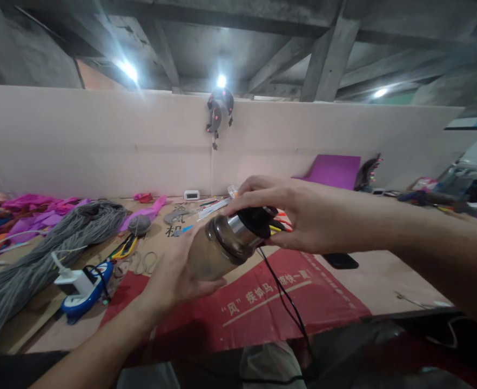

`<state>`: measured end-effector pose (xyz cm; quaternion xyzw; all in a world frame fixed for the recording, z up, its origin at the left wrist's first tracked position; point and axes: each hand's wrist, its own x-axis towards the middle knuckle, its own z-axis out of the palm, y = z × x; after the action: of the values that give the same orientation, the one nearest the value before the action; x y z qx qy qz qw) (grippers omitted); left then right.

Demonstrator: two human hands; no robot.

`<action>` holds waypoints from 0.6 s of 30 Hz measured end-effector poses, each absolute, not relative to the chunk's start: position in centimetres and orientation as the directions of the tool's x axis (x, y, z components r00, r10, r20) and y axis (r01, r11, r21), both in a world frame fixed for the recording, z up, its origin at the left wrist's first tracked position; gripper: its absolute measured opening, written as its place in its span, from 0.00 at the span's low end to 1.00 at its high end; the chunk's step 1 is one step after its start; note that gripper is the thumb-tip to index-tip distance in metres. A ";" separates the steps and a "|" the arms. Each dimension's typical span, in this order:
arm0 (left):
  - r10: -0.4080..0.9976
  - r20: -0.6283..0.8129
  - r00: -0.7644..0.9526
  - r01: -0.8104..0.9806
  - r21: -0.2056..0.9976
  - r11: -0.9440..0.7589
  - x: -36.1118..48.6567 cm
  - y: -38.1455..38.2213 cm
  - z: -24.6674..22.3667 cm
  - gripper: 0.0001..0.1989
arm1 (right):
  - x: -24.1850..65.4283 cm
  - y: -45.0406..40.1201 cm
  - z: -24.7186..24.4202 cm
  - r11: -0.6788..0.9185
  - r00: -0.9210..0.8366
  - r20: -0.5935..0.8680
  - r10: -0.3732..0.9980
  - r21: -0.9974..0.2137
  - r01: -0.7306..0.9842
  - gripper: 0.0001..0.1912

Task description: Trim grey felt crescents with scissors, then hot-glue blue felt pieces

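Observation:
A brownish see-through bottle (209,251) with a silver band and a black cap (255,221) is held tilted above the table, its cap end up and to the right. My left hand (177,270) is wrapped round the body of the bottle from the left. From the right, my right hand (274,202) grips the black cap, its fingers over the top and the thumb below. Beneath the bottle lies red printed cardboard (270,302), with a black cable (282,289) running across it.
Gray yarn (60,248) and coloured cloth (39,213) cover the table's left side, near a blue power strip (86,302). A yellow cutter (125,248) lies behind it. A phone (341,261) is at the right, and a purple sheet (331,171) leans on the back panel.

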<state>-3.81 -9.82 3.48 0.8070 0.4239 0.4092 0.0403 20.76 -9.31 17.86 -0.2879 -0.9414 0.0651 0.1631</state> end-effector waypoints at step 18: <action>0.690 0.653 0.313 0.590 0.436 -0.680 -3.4 -10.9 3.8 0.47 | 21.4 -10.0 16.8 0.800 -0.689 0.413 0.596 -0.235 0.551 0.33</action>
<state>-3.43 -10.90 3.80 0.8081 0.3957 0.4325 0.0578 21.37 -9.95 16.80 -0.3125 -0.9177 0.0461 0.2409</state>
